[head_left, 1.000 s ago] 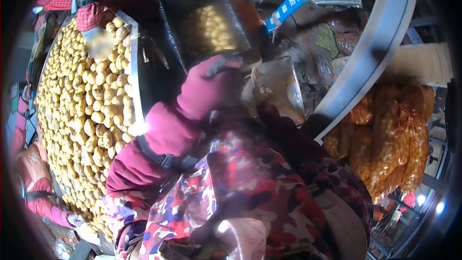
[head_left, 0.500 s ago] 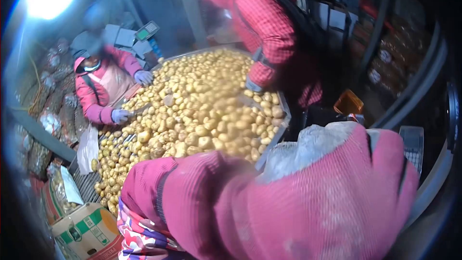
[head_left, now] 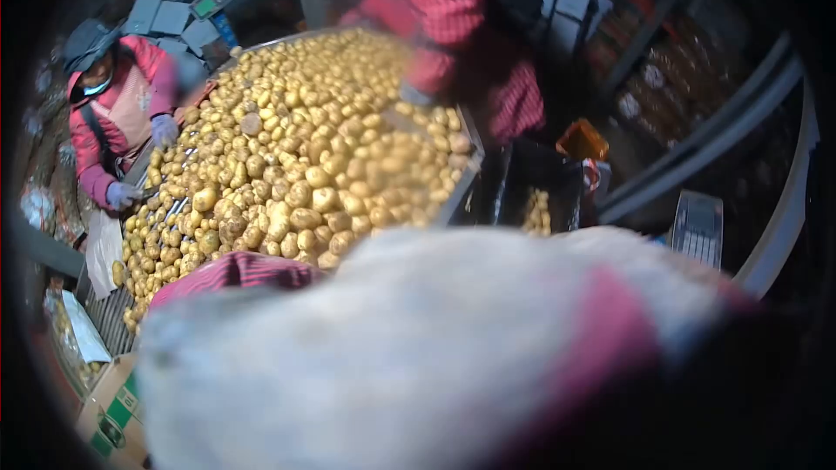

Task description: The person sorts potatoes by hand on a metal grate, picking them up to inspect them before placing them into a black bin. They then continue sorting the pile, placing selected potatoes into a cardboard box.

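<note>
Blurred gloved left grip (head_left: 383, 348) close up, cannot tell whether clenched or released, potatoes (head_left: 292, 183) heaped beyond

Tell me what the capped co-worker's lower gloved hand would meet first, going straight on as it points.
The lower gloved hand would probably meet the potatoes beside it first, though depth is hard to judge.

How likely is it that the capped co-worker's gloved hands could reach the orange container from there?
Probably not: the gloved hands are at one side of the potatoes, and the broad heap lies between them and the orange container.
</note>
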`<state>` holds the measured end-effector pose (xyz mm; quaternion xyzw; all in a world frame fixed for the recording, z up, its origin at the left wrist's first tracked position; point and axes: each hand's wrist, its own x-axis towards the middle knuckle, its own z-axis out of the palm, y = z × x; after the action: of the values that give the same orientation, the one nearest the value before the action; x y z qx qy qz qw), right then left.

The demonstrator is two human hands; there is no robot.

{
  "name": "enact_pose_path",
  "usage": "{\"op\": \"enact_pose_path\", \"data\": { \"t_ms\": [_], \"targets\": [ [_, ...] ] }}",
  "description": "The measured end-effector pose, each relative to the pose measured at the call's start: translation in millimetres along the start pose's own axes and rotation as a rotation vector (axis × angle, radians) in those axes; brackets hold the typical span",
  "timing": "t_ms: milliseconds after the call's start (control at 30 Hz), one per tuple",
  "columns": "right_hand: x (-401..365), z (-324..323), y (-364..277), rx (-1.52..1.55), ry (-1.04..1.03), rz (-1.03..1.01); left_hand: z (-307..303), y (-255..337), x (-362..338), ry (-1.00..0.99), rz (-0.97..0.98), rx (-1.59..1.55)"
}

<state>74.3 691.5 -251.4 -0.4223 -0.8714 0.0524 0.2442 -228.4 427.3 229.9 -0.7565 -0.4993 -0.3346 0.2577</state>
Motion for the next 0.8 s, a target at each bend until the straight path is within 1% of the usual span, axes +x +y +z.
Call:
{"op": "enact_pose_path", "data": {
  "t_ms": [100, 133, 200, 267, 333, 367, 400, 433, 467, 500, 600, 633, 700, 733, 800],
  "targets": [
    [5.1, -4.3, -2.0, 0.048, 0.072, -0.007, -4.0, -10.3, -6.3, -0.028, -0.07, -0.003],
    [4.3, -5.1, 0.9, 0.06, 0.089, -0.01, -1.4, -18.3, -13.5, -0.061, -0.13, 0.013],
    [11.5, -2.9, -0.4, 0.114, 0.132, -0.012, 20.6, -44.9, -47.5, -0.223, -0.324, 0.097],
    [22.6, 1.0, -10.4, 0.194, 0.192, 0.01, 59.5, -74.3, -115.9, -0.452, -0.498, 0.202],
    [39.2, 6.9, -19.1, 0.304, 0.247, 0.029, 101.3, -101.5, -205.2, -0.508, -0.608, 0.229],
    [49.7, 9.2, -19.3, 0.422, 0.23, 0.084, 113.0, -107.6, -238.6, -0.499, -0.67, 0.232],
    [59.1, 10.1, -23.2, 0.539, 0.212, 0.141, 115.5, -109.9, -266.3, -0.565, -0.792, 0.198],
    [68.7, 10.3, -29.6, 0.658, 0.193, 0.198, 120.1, -112.0, -304.1, -0.592, -0.781, 0.28],
    [80.9, 2.1, -42.2, 0.739, 0.114, 0.319, 123.9, -110.4, -328.6, -0.619, -0.772, 0.365],
    [97.2, -12.0, -58.9, 0.817, 0.035, 0.44, 125.7, -108.1, -330.1, -0.634, -0.795, 0.358],
    [138.4, 9.0, -50.1, 0.78, -0.161, 0.528, 129.2, -102.6, -329.3, -0.652, -0.855, 0.348],
    [153.1, 30.7, -39.2, 0.725, -0.213, 0.536, 129.9, -103.2, -326.5, -0.636, -0.862, 0.351],
    [181.0, 39.6, -49.4, 0.711, -0.324, 0.614, 129.2, -102.3, -322.9, -0.604, -0.853, 0.354],
    [195.1, 40.6, -59.5, 0.755, -0.381, 0.679, 130.1, -102.6, -323.0, -0.584, -0.843, 0.356],
    [222.2, 63.1, -59.6, 0.652, -0.442, 0.727, 132.4, -103.2, -324.1, -0.545, -0.825, 0.36]
  ]
}}
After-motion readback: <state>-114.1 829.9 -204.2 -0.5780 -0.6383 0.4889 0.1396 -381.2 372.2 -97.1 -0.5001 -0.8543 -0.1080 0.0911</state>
